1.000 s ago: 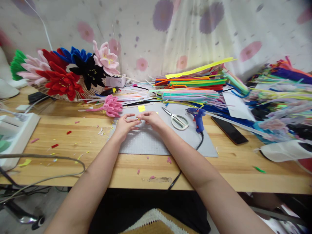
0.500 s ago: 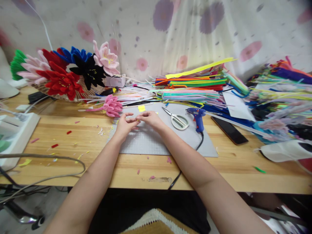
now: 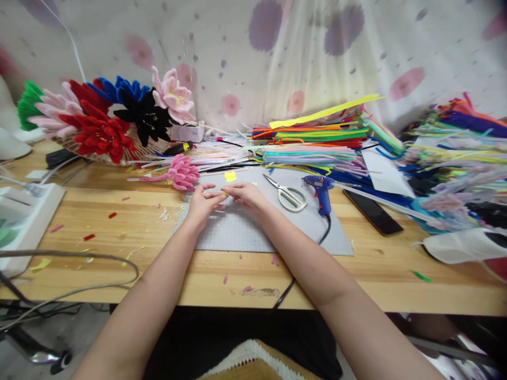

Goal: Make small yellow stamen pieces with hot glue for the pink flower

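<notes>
My left hand (image 3: pixel 202 205) and my right hand (image 3: pixel 246 195) meet fingertip to fingertip over the grey cutting mat (image 3: pixel 233 232). Pinched between them is a small yellow piece (image 3: pixel 225 193), mostly covered by the fingers; its exact kind is too small to tell. Just beyond my left hand lies a pink fuzzy flower (image 3: pixel 182 172) with its stem pointing left. Yellow scraps (image 3: pixel 230 176) rest on the mat behind the fingers. Scissors with pale handles (image 3: pixel 291 198) lie to the right of my right hand, and a blue glue gun (image 3: pixel 321 191) is farther right.
Finished fuzzy flowers (image 3: pixel 103 132) stand at the back left. Bundles of coloured pipe cleaners (image 3: pixel 312 134) line the back, with more at right. A phone (image 3: pixel 374 211) lies right of the mat. At left are a power strip (image 3: pixel 29 227) and a loose cable (image 3: pixel 130 264).
The fingertips have shifted slightly around the yellow piece, with a little more of it showing. Both arms and the things on the table have stayed in place.
</notes>
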`<action>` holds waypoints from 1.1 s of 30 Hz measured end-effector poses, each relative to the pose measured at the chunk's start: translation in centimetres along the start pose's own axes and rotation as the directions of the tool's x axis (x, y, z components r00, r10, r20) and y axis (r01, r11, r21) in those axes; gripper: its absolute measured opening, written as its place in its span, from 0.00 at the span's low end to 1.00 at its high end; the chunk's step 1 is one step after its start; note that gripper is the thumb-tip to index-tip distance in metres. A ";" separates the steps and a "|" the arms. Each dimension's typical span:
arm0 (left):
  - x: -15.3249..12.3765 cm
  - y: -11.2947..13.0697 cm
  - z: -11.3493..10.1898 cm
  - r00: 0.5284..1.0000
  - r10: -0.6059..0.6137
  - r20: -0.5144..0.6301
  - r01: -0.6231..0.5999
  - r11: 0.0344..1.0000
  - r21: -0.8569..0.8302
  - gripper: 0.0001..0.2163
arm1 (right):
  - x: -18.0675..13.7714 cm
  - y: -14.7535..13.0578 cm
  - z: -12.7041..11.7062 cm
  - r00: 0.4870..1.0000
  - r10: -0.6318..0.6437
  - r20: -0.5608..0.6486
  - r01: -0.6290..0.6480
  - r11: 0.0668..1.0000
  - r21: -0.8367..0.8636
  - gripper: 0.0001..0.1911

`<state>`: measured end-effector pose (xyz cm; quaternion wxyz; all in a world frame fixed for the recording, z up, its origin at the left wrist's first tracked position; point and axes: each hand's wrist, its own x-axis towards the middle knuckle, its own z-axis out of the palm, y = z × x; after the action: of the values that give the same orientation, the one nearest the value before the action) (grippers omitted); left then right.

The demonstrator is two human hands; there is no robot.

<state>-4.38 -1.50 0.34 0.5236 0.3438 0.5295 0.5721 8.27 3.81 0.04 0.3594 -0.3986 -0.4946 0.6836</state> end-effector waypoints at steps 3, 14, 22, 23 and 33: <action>-0.1 0.1 0.0 1.000 -0.006 -0.001 0.006 1.000 -0.010 0.25 | -0.1 -0.1 0.2 1.000 0.021 0.000 -0.021 0.998 0.060 0.15; 0.2 -0.2 0.0 0.999 0.014 -0.030 -0.014 1.000 -0.003 0.25 | -0.5 -0.6 1.2 0.992 0.102 -0.068 -0.088 0.977 0.192 0.12; -0.2 0.2 0.6 0.998 -0.001 -0.058 0.002 1.000 0.017 0.25 | -0.6 -0.7 1.3 0.990 0.098 -0.099 -0.079 0.981 0.178 0.14; -0.2 0.3 0.6 0.998 -0.003 -0.061 0.004 1.000 0.016 0.25 | -0.6 -0.8 1.3 0.990 0.102 -0.099 -0.083 0.980 0.179 0.14; 0.0 0.2 0.6 0.997 -0.004 -0.074 0.004 1.000 -0.003 0.26 | -0.6 -0.6 1.0 0.995 0.101 -0.003 -0.098 0.971 0.217 0.12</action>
<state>-3.83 -1.36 0.62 0.5053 0.3204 0.5484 0.5841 7.70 3.07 0.96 0.3695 -0.3864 -0.3942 0.7475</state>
